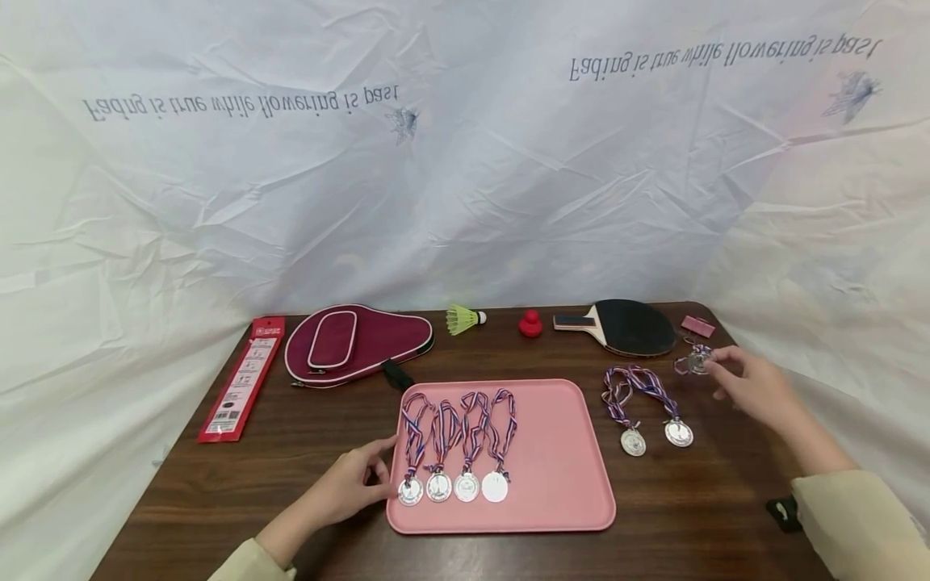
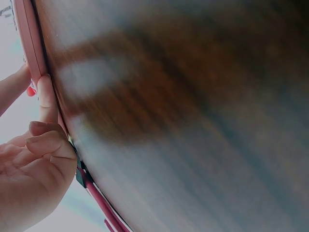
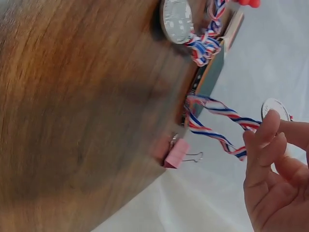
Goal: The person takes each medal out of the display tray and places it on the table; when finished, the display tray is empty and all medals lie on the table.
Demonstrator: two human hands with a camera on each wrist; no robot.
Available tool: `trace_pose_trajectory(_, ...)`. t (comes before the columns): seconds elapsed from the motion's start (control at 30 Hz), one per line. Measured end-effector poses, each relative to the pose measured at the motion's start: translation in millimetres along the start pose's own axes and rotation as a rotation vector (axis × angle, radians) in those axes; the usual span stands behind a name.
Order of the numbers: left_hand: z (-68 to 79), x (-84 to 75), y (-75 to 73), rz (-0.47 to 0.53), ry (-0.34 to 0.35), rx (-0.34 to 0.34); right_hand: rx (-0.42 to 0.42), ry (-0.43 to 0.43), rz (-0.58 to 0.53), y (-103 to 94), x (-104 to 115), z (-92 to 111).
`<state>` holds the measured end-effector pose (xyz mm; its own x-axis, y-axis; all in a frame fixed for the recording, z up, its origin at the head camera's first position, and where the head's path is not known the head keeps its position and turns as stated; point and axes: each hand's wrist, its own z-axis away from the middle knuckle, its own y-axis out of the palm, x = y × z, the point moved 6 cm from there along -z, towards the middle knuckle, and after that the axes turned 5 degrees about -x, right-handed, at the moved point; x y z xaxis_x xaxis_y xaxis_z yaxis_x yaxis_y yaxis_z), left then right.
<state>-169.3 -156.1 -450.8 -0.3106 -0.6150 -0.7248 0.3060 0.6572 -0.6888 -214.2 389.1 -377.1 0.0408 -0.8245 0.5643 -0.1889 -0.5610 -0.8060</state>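
My left hand [image 1: 356,482] rests against the left edge of a pink tray [image 1: 559,452], its thumb and forefinger touching the rim. In the left wrist view, one straight finger [image 2: 47,96] meets the tray's side while other fingers bend in. Several silver medals [image 1: 467,486] on striped ribbons lie in a row in the tray's left half. At the far right, my right hand [image 1: 748,386] pinches another silver medal [image 3: 274,107] above the table, its red, white and blue ribbon [image 3: 212,130] dangling. Two more medals [image 1: 679,433] lie between the tray and that hand.
Along the back stand a maroon paddle case [image 1: 392,331], a yellow shuttlecock [image 1: 461,319], a red rubber-like figure [image 1: 530,323], a table tennis paddle [image 1: 635,327] and a pink binder clip [image 1: 698,326]. A red-and-white package [image 1: 247,379] lies far left. White cloth hangs behind.
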Motion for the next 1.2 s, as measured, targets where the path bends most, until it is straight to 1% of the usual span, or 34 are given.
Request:
trace_pose_trajectory(0.13,-0.1,-1.8,-0.7,0.008,0.008,-0.003,0.024,-0.013,0.041,6.9,-8.7,1.3)
trace_pose_trajectory(0.27,-0.1,-2.4,-0.7,0.006,0.002,0.002,0.086,0.000,0.085,15.1,-22.7,13.7)
trace_pose_trajectory(0.43,-0.2,-1.0,0.6,0.002,-0.003,0.011,0.175,0.060,0.067,23.3,-36.0,32.3)
trace_pose_trajectory(0.5,-0.1,-0.3,0.8,0.002,-0.005,0.013,0.195,0.062,0.054,26.1,-38.9,36.7)
trace_pose_trajectory(0.73,-0.7,1.1,0.5,-0.002,0.000,0.008,0.205,0.069,0.077,32.5,-45.0,42.2)
trace_pose_trajectory(0.9,-1.0,1.5,1.1,-0.003,-0.005,0.007,0.221,0.067,0.103,31.5,-45.6,43.6)
trace_pose_trajectory(1.13,0.0,0.4,0.7,0.006,0.020,-0.002,0.235,0.119,0.096,33.4,-50.8,43.4)
trace_pose_trajectory(1.2,0.3,0.1,0.4,0.014,0.025,-0.005,0.229,0.118,0.096,33.8,-51.2,43.1)
